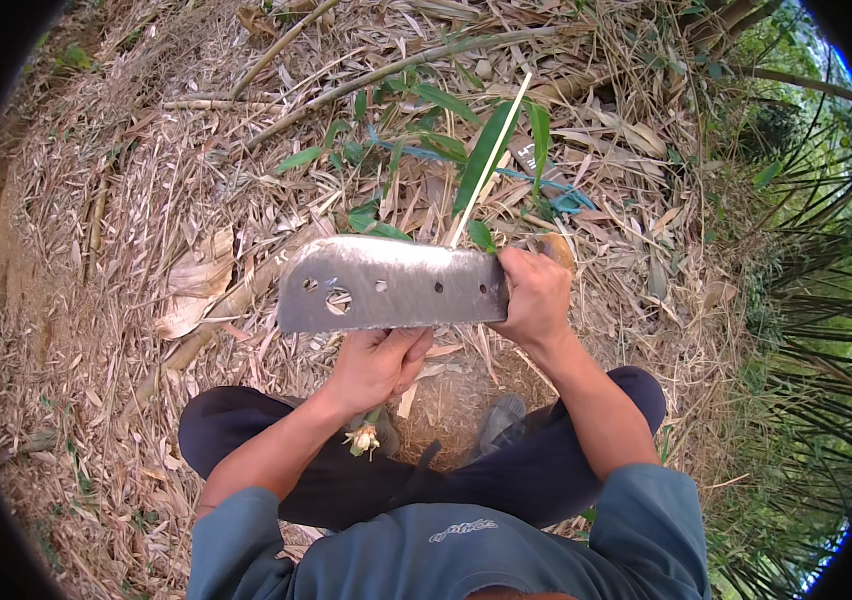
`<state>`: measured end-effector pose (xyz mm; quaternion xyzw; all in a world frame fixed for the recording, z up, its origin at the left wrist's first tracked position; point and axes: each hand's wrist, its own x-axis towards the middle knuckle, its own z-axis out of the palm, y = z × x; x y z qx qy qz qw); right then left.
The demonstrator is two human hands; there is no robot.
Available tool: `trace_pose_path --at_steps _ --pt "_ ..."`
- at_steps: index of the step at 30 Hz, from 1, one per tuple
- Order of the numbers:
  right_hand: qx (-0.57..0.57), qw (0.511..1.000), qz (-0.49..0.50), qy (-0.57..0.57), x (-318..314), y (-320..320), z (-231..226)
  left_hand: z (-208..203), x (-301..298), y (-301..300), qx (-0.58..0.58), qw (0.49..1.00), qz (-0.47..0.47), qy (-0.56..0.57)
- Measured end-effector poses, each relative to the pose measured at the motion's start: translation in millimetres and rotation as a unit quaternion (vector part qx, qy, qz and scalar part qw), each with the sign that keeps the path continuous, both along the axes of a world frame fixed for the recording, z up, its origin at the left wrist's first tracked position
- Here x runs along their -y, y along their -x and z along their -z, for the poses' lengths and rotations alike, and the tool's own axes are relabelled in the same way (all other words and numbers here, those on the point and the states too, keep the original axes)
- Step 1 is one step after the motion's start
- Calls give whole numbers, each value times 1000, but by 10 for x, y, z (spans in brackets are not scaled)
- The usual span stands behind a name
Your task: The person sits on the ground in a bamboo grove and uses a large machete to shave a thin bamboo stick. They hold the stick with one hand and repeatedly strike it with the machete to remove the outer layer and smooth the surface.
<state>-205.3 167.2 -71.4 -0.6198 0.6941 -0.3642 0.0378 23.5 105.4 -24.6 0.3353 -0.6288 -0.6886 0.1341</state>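
Observation:
My right hand (pixel 536 295) is wrapped round the wooden handle of a broad cleaver (pixel 396 290), whose wide grey blade has several holes. The blade points left, with its bright edge on the far side. Under its near side, my left hand (pixel 381 365) is closed round a green stalk (pixel 359 436) with a pale, ragged end toward me. The blade hides part of the left fingers and the stalk's middle. Beyond the cleaver, a thin pale strip (pixel 491 165) and a long green leaf (pixel 486 155) stick out; whether they join the stalk is hidden.
Dry leaves (pixel 156 200) cover the ground, with a fallen stem (pixel 376 80) at the far side. A blue cord (pixel 571 200) lies beyond my right hand. Green undergrowth (pixel 806 330) edges the right. My bent legs (pixel 606 400) are close below the hands.

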Motion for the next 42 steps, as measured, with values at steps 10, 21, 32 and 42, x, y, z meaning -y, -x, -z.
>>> trace_pose_path --at_steps 10,21,32,42 --pt "-8 999 -3 45 17 6 46 -67 6 -14 -32 979 -12 -200" --pt "4 999 23 47 61 194 -58 -250 -92 31 31 973 15 -229" --pt "-41 978 191 -69 170 898 86 -399 -169 101 -35 967 57 -244" --pt "-27 986 165 -14 38 838 -109 -379 -53 98 -38 952 56 -300"
